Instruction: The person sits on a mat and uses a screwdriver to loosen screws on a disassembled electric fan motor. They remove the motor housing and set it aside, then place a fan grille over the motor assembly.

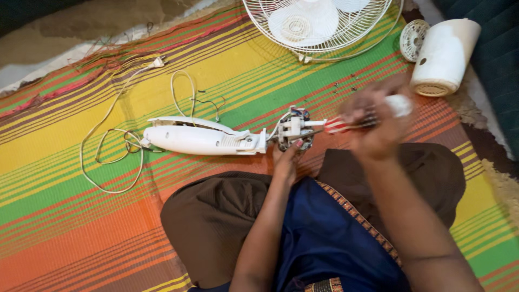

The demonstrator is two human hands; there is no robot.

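Observation:
A white fan stand (197, 138) lies on its side on a striped mat, with the bare fan motor (294, 128) at its right end. My left hand (285, 162) reaches up from my lap and grips the motor from below. My right hand (378, 121), blurred by motion, holds a screwdriver (346, 124) with a red and white handle, its tip pointing left at the motor.
A white wire fan guard (319, 24) with blades lies at the top. A white motor cover (444, 57) and a small round grille (413, 39) sit top right. Small screws (346, 84) are scattered nearby. A white power cord (108, 146) loops at the left.

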